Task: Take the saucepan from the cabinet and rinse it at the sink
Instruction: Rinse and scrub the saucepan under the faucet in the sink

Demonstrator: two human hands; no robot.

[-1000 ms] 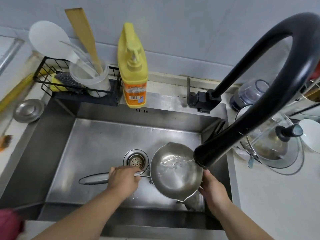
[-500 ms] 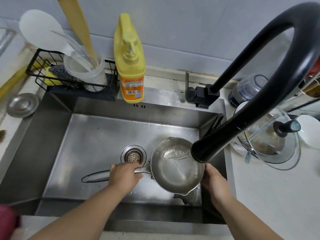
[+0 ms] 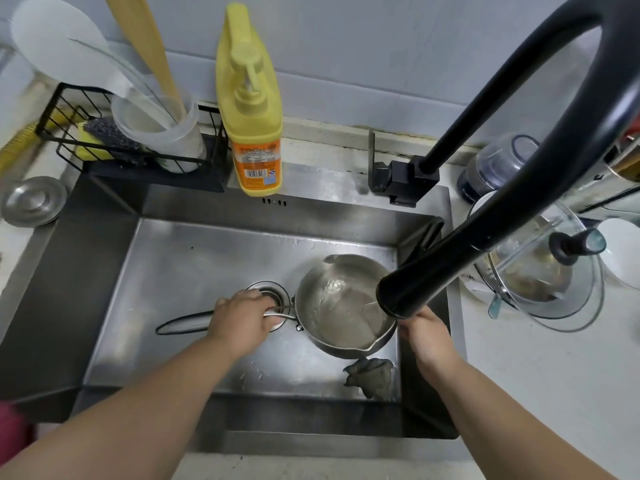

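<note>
A small steel saucepan (image 3: 341,306) hangs over the right half of the steel sink (image 3: 194,258), under the spout of the black faucet (image 3: 485,216). Water runs from the spout and pools inside the pan. My left hand (image 3: 240,320) grips the pan's long handle near the bowl, above the drain (image 3: 268,294). My right hand (image 3: 427,336) is at the pan's right side, below the spout. Its fingers are hidden behind the pan rim and the spout.
A grey cloth (image 3: 372,375) lies in the sink's front right corner. A yellow soap bottle (image 3: 251,109) and a black wire rack (image 3: 131,143) with a utensil cup stand at the back. A glass lid (image 3: 543,268) rests on the right counter, a steel lid (image 3: 33,200) on the left.
The pan has tilted and shifted slightly under the spout, and the water inside has swirled. Both hands stay on the pan. The camera has dipped a little.
</note>
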